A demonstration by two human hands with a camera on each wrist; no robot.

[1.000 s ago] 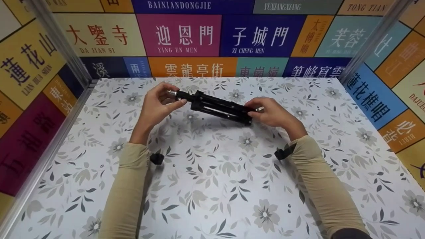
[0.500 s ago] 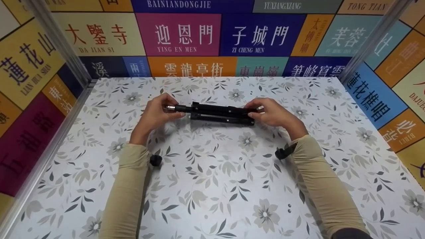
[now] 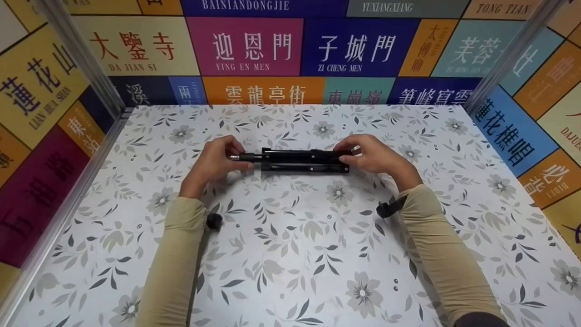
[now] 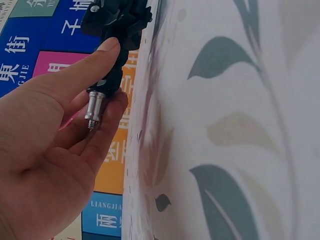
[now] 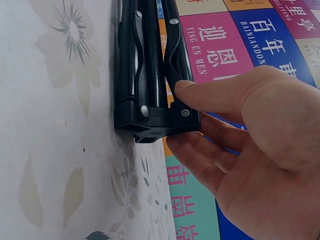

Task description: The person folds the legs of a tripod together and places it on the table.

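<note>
A folded black tripod stand (image 3: 295, 153) lies level across the far half of the table, low over the patterned cloth. My left hand (image 3: 213, 159) pinches its narrow neck at the left end. In the left wrist view the thumb presses on that neck, and a silver threaded stud (image 4: 95, 106) sticks out below, between thumb and fingers. My right hand (image 3: 370, 154) grips the right end, thumb on one leg and fingers behind. The right wrist view shows the folded legs (image 5: 152, 60) with flat braces and a bracket (image 5: 155, 120) at their end.
A white tablecloth (image 3: 290, 263) with grey leaves and flowers covers the table. Colourful panels (image 3: 245, 47) with lettering stand behind and at both sides, with clear corner posts (image 3: 81, 59). Black camera mounts (image 3: 214, 221) sit on both wrists.
The tripod's left end has come down with my left hand, so the tilted stand is now level and closer to the cloth. My right hand stays nearly in place.
</note>
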